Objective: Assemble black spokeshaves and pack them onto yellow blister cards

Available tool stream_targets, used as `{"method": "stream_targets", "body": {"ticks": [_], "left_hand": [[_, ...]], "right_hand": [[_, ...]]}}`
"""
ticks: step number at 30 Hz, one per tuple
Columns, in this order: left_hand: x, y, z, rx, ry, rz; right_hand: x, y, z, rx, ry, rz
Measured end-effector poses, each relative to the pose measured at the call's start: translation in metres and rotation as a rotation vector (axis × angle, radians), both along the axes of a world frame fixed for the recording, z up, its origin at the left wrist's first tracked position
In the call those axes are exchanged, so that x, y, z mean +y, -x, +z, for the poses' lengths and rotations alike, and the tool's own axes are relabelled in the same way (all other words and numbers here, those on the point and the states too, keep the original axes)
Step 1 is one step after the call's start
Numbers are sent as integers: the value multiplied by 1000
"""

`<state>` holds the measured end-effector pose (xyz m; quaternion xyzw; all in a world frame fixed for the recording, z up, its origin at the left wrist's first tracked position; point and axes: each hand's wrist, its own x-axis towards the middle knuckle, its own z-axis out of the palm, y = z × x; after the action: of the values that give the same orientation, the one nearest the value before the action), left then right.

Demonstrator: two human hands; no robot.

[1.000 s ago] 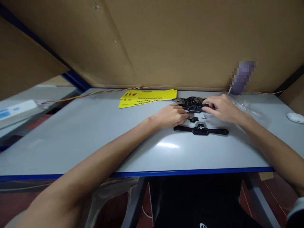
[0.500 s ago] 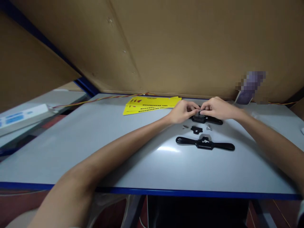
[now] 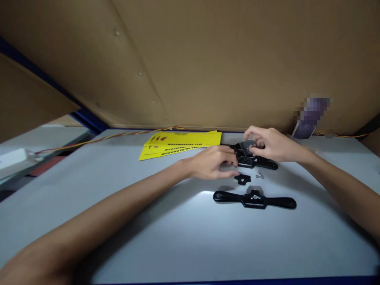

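Observation:
My right hand (image 3: 268, 144) pinches a flat grey blade (image 3: 248, 148) above a black spokeshave body (image 3: 246, 161) at the back of the table. My left hand (image 3: 215, 162) is to the left of that body, its thumb and index finger apart, the thumb tip by a small black cap plate (image 3: 243, 179). What lies under the left fingers is hidden. A silver thumbscrew (image 3: 259, 175) rests to the right of the cap plate. Closer to me lies another black spokeshave (image 3: 254, 199) with its cap and screw fitted.
Yellow cards (image 3: 181, 141) printed "woodworking tool" overlap at the back left. A phone-like object (image 3: 305, 128), partly pixelated, leans on the back board. Red and yellow wires (image 3: 124, 136) run along the rear edge. A white power strip (image 3: 18, 158) is far left.
My hands have separated. The left moved left and down, covering where a second thumbscrew lay; the right now lifts the blade in its fingers. The head view has shifted.

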<state>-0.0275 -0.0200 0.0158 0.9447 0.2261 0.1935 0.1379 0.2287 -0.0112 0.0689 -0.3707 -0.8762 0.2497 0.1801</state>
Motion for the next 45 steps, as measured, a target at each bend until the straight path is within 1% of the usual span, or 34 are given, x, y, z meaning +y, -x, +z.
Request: {"method": "stream_targets", "body": {"ticks": [2, 5, 10, 12, 14, 17, 20, 22, 24, 27, 30, 34, 36, 38, 41, 45], "left_hand": [[-5, -2, -2, 120, -45, -44], [-10, -9, -9, 174, -30, -14], [-11, -15, -14, 164, 134, 79], [-10, -15, -14, 149, 131, 87], [-9, -13, -14, 121, 106, 58], [-7, -11, -20, 12, 96, 25], [-7, -11, -29, -146, 150, 65], [-8, -13, -34, -264, 236, 131], [-9, -14, -38, -412, 316, 236], [-10, -15, -42, -614, 374, 375], [-9, -15, -44, -683, 389, 409], [-7, -14, -43, -711, 448, 410], [-8, -14, -42, -761, 484, 399], [-7, -14, -42, -790, 499, 416], [-5, -16, -43, -807, 474, 481], [3, -16, -49, -879, 401, 538]], "right_hand": [[2, 0, -1, -35, 35, 27], [7, 0, -6, -88, 103, 22], [12, 1, -12, -174, 135, 53], [12, 2, -12, -171, 135, 77], [12, 3, -12, -168, 128, 79], [13, 4, -11, -201, 85, 80], [14, 0, -7, -219, -8, 100], [13, -3, 0, -221, -49, 101], [10, -7, 10, -245, -4, 105], [0, -8, 25, -253, 81, 113], [-10, -6, 33, -236, 46, 96], [-13, -3, 29, -230, -27, 52], [-9, -4, 24, -214, -47, 43], [-3, -4, 19, -189, -43, 27], [4, -4, 15, -206, -26, 5], [7, -1, 12, -237, 13, 24]]}}
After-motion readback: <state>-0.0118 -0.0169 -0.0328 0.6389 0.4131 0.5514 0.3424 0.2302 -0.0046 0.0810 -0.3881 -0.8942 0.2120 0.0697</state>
